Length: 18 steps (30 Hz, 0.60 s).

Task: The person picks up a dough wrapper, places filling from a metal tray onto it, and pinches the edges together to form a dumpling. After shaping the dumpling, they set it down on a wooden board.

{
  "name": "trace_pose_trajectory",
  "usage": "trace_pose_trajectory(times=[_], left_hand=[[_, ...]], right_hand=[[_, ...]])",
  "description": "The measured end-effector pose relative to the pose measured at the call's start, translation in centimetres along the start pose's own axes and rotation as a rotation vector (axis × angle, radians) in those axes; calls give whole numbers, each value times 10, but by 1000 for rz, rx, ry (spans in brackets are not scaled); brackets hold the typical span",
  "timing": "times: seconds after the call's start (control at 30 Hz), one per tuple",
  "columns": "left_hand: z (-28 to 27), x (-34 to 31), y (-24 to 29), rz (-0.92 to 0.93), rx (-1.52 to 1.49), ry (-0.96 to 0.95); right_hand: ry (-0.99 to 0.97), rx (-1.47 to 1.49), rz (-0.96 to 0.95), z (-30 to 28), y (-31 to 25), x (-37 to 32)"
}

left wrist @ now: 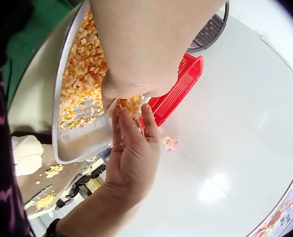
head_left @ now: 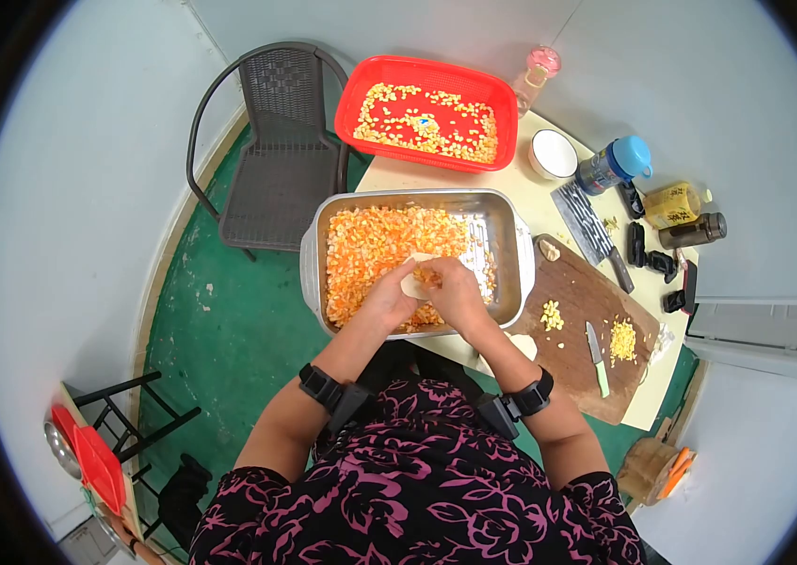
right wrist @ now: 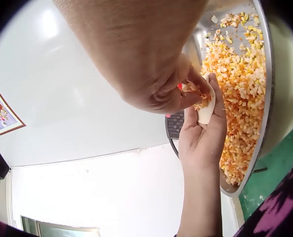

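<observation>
Over a metal pan (head_left: 526, 256) of chopped orange, white and yellow filling (head_left: 368, 245), both hands meet. My left hand (head_left: 391, 299) holds a round, pale dough wrapper (right wrist: 206, 115), cupped between thumb and fingers. A small heap of the filling sits on this wrapper, seen best in the right wrist view. From the right, my right hand (head_left: 457, 294) reaches in with its fingers bent and pinches filling at the wrapper. Bits of filling stick to its fingers (left wrist: 128, 126). Part of the wrapper is hidden behind the hands.
Behind the pan stands a red basket (head_left: 426, 162) with pale pieces inside. To the right, a wooden cutting board (head_left: 572, 292) carries chopped bits and a small knife (head_left: 597, 356). A cleaver (head_left: 587, 226), white bowl (head_left: 554, 153) and several bottles stand beyond. A dark chair (head_left: 283, 188) is at back left.
</observation>
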<state>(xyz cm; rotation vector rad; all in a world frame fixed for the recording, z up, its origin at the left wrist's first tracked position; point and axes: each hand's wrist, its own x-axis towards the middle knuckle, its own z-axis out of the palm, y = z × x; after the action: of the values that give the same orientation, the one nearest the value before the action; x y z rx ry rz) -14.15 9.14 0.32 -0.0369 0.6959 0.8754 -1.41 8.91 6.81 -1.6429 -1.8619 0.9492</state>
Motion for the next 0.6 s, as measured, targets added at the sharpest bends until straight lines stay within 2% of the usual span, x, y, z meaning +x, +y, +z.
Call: trace_pose_trajectory(times=[0.27, 0.37, 0.47, 0.6], left_hand=[[4, -3, -3, 37, -69, 6], [2, -1, -6, 55, -66, 12], [3, -2, -7, 79, -3, 43], [3, -3, -9, 74, 33, 44]], right_hand=[[185, 14, -78, 6, 6, -6], [91, 43, 28, 2, 3, -8], [88, -21, -17, 1, 5, -8], [123, 39, -11, 2, 4, -9]])
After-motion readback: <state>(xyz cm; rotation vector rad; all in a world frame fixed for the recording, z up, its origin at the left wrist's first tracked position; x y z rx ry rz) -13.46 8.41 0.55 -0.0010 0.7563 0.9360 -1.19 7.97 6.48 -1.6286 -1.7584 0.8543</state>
